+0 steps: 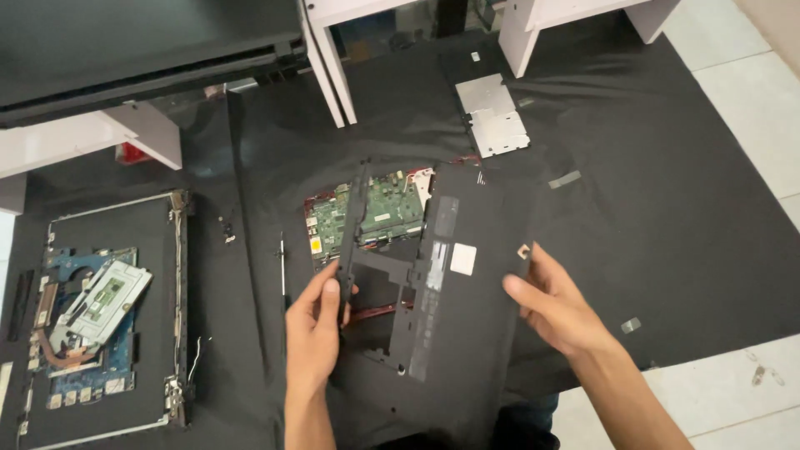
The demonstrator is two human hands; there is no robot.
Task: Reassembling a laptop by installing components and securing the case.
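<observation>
Left hand (315, 327) and right hand (557, 305) grip black laptop bottom cover (454, 308), raised over green motherboard (379, 212); opened laptop (100, 317) far left.

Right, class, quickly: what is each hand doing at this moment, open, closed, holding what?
Left hand: closed on the left edge of the black laptop bottom cover.
Right hand: gripping the cover's right edge.

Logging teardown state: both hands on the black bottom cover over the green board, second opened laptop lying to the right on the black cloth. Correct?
Not quite. In the head view the second opened laptop lies to the left, not the right. The rest holds: left hand and right hand grip the black bottom cover over the green board on the black cloth.
</observation>
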